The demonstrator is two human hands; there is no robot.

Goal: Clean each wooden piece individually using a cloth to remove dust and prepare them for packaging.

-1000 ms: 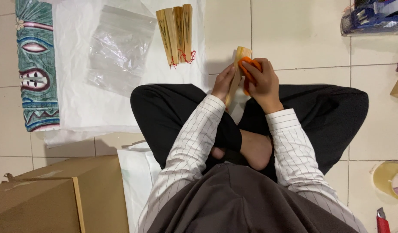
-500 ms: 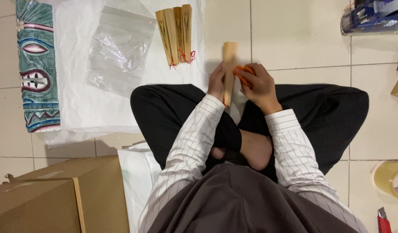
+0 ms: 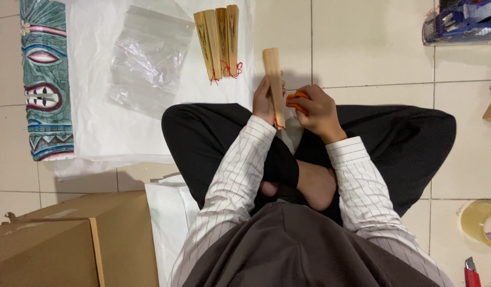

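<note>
Holding a closed fan upright over the lap

A white sheet [image 3: 112, 133] on the floor carries a clear bag [image 3: 147, 58] and three wooden fans [image 3: 219, 40]. One slim wooden fan [image 3: 273, 79] is gripped lengthwise by the left hand [image 3: 264, 101], pointing away; something orange [image 3: 297, 101] is clasped in the right hand [image 3: 320, 111], just beside.

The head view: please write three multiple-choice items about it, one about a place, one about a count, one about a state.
1. Where do the spare folded fans lie?
A. on the white sheet
B. in the cardboard box
C. on a knee

2. How many spare fans lie there?
A. one
B. three
C. five

3. The wooden fan in the left hand is
A. spread open
B. broken
C. folded shut

Answers: 1 A, they rest on the sheet beside the clear bag; 2 B, three lie side by side; 3 C, its slats form one narrow stick.
</note>
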